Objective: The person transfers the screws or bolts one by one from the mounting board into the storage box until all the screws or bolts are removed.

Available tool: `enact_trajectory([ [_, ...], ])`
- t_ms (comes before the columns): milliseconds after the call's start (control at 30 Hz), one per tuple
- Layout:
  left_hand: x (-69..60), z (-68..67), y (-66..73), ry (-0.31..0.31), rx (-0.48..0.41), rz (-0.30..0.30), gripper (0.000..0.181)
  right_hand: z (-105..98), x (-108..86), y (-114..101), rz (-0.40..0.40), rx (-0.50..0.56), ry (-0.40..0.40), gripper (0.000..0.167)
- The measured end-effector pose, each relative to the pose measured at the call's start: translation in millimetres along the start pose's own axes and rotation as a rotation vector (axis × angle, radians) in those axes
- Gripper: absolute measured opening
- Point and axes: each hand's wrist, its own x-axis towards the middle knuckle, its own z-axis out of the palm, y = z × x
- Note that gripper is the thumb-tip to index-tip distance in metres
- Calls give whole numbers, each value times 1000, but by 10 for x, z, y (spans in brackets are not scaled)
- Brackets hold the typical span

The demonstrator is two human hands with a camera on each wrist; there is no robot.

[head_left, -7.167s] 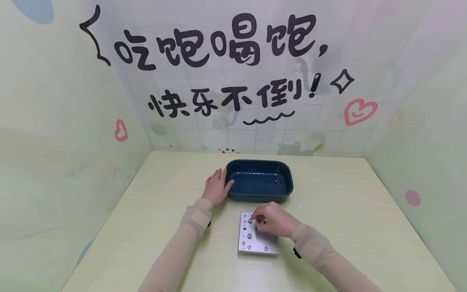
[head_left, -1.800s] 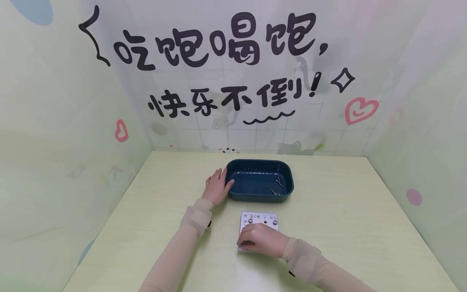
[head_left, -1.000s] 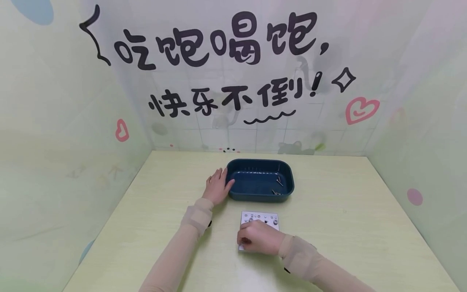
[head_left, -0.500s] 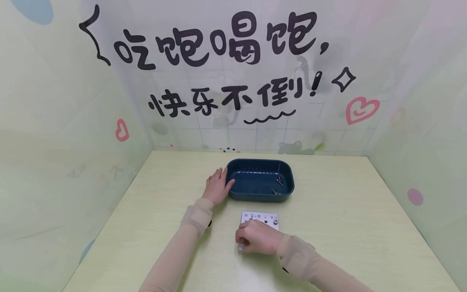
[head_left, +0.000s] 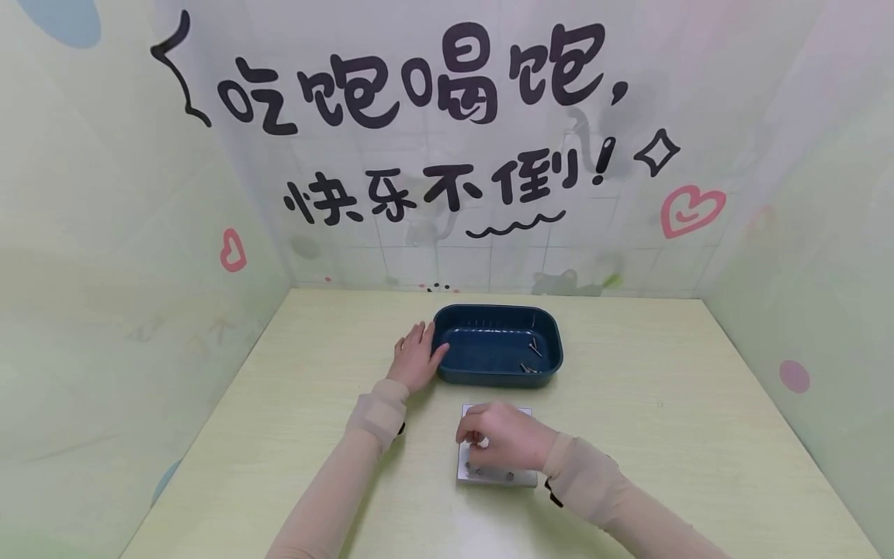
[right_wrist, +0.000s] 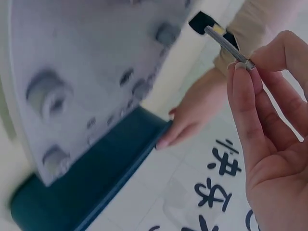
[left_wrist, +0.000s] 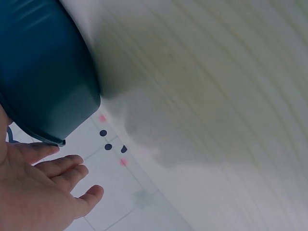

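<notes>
From the head camera: a person works at a pale tabletop [head_left: 628, 373] in front of a wall with black Chinese lettering [head_left: 454, 190]. A dark blue tray [head_left: 489, 379] sits toward the back, with a few loose screws [head_left: 535, 348] at its right end. Nearer the person, a flat metal plate [head_left: 493, 479] lies apart from the tray. The left hand [head_left: 414, 361], fingers straight and spread, rests against the tray's left end and carries nothing. The right hand [head_left: 506, 436] is over the plate, fingers bent and drawn together; what it has hold of is too small to tell from here. From the left wrist camera: the relaxed left fingers reach past the tray's end, one fingertip at its rim, with little sign of a grip. From the right wrist camera: thumb and fingers pinch a thin threaded screw [right_wrist: 228, 46] by its head, clear of the plate. Several bolts [right_wrist: 50, 96] stand in the plate, and a dark hole [right_wrist: 126, 77] shows between them. The work appears to be partway along: one screw is in the fingers and a few lie in the tray, while several fasteners remain seated. How many places need attention cannot be told, because the right hand covers much of the plate.
</notes>
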Motion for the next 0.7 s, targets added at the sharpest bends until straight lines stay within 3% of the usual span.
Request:
enact_trajectory([
  [133,12,20,-4,0,-3,-3,64,-187,-21,85,55,35,77,15],
  [400,27,59,-32,5,-8,-2,65,-506,-49,397,160,11,314,17],
  [533,31,55,-28,-3,-8,-2,65,-583,-53,635,279,38,371,17],
  [700,20,41,-24,-4,-12,-1,65,-561,-40,937,370,46,390,17],
])
